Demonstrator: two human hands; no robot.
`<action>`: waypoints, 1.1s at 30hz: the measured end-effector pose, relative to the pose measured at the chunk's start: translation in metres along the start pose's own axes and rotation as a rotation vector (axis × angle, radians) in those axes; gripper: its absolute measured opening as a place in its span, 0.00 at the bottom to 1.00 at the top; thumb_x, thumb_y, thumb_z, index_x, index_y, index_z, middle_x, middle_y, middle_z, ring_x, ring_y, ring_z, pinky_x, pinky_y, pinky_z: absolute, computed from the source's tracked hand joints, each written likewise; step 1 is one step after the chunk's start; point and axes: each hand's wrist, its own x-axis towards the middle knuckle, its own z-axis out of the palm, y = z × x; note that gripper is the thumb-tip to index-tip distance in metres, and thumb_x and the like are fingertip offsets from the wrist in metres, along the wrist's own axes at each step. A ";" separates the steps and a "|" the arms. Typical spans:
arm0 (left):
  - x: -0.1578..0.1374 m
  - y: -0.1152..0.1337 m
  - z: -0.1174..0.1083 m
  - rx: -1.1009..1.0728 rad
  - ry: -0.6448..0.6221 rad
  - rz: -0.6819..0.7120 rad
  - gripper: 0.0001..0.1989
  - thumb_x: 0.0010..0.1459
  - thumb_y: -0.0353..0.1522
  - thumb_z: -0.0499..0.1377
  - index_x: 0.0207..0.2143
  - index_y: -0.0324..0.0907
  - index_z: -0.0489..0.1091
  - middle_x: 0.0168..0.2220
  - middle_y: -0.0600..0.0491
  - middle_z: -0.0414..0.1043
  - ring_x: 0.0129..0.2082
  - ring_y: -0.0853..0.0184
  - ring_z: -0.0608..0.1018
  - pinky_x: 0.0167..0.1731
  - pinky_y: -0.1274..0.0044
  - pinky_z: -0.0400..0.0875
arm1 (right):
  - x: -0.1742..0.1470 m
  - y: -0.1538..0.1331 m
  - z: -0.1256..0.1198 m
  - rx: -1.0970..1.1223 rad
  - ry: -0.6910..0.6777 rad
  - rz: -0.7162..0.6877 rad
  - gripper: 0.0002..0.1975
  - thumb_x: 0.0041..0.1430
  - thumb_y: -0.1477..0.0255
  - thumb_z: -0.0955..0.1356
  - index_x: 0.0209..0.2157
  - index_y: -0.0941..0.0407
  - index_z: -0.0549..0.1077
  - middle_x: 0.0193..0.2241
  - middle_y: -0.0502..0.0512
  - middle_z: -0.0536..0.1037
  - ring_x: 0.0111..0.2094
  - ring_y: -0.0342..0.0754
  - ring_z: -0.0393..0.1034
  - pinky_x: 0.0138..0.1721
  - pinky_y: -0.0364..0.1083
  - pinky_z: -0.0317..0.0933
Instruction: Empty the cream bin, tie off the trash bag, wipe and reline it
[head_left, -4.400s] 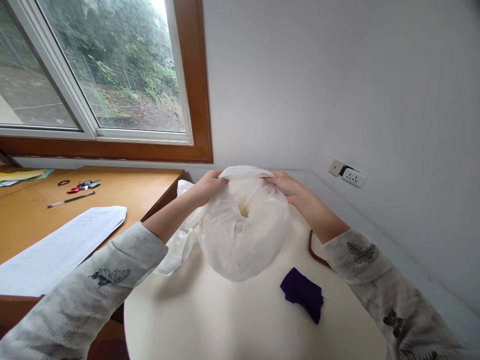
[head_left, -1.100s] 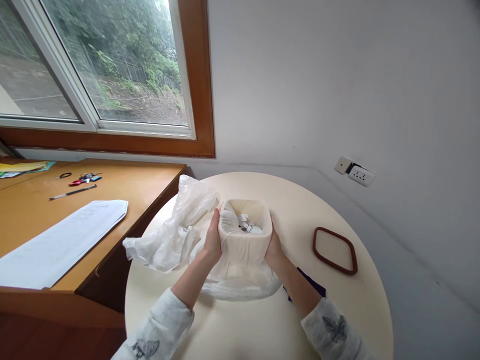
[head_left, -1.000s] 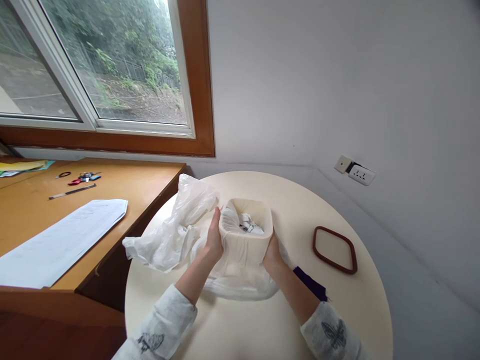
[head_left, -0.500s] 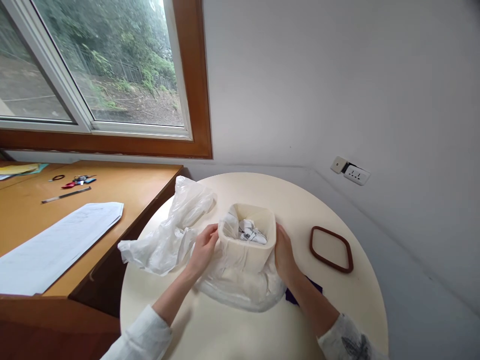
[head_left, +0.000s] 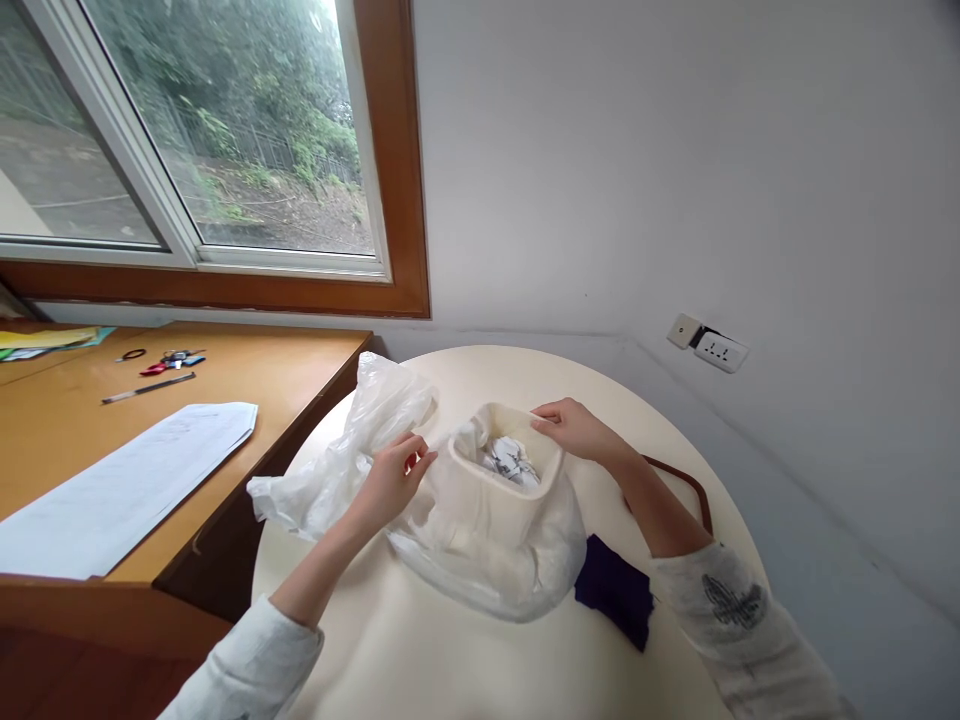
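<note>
The lined bin (head_left: 487,502) on the table (head_left: 465,670) has turned; the right hand (head_left: 579,430) has moved from its side to pinch the rim. The left hand (head_left: 394,475) curls nearly closed alongside, its hold unclear.

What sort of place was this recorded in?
Probably a home study or small office: a wooden desk with papers and a pen, a wall socket, and a window facing trees.

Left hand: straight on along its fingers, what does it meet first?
Probably the left side of the bag-lined bin, near its rim; depth is unclear, and the fingers may be touching its loose bag.
</note>
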 end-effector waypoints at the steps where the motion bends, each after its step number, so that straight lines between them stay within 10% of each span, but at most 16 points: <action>1: -0.001 -0.004 -0.002 0.023 -0.015 -0.003 0.14 0.57 0.37 0.50 0.21 0.42 0.57 0.25 0.56 0.60 0.23 0.71 0.64 0.24 0.78 0.60 | -0.004 0.001 -0.001 -0.053 0.024 0.015 0.12 0.51 0.66 0.63 0.28 0.56 0.77 0.24 0.50 0.76 0.27 0.46 0.67 0.29 0.43 0.58; 7: -0.003 -0.018 -0.013 0.069 -0.109 -0.071 0.12 0.56 0.41 0.51 0.33 0.44 0.68 0.34 0.52 0.66 0.26 0.68 0.70 0.27 0.75 0.68 | -0.025 0.005 -0.007 -0.275 0.069 0.093 0.12 0.53 0.69 0.62 0.25 0.55 0.75 0.19 0.49 0.71 0.22 0.44 0.63 0.26 0.43 0.54; 11: -0.003 0.018 -0.019 0.008 0.015 0.056 0.17 0.56 0.38 0.52 0.48 0.48 0.65 0.51 0.48 0.61 0.49 0.59 0.68 0.47 0.67 0.67 | -0.020 0.002 -0.010 -0.119 0.155 0.072 0.20 0.50 0.65 0.67 0.46 0.51 0.72 0.39 0.56 0.76 0.36 0.51 0.70 0.35 0.47 0.60; 16: -0.007 0.065 -0.005 0.059 -0.219 0.271 0.20 0.56 0.39 0.55 0.52 0.53 0.63 0.64 0.52 0.43 0.62 0.51 0.49 0.57 0.58 0.53 | 0.012 -0.013 -0.005 0.011 -0.047 -0.191 0.30 0.46 0.65 0.70 0.53 0.42 0.65 0.54 0.48 0.67 0.51 0.55 0.64 0.48 0.52 0.58; 22: -0.013 0.060 0.012 0.086 -0.252 0.249 0.15 0.58 0.40 0.52 0.46 0.48 0.66 0.65 0.51 0.37 0.64 0.52 0.45 0.57 0.57 0.53 | 0.036 -0.014 0.003 -0.155 -0.073 -0.264 0.12 0.55 0.67 0.64 0.39 0.50 0.77 0.41 0.50 0.77 0.43 0.50 0.69 0.45 0.48 0.58; 33: -0.019 0.061 0.005 -0.019 -0.279 0.113 0.18 0.57 0.42 0.53 0.50 0.54 0.63 0.64 0.53 0.38 0.61 0.50 0.53 0.45 0.66 0.71 | 0.013 0.004 -0.023 -0.195 0.032 0.003 0.13 0.53 0.68 0.63 0.24 0.57 0.76 0.23 0.50 0.76 0.26 0.44 0.68 0.30 0.42 0.58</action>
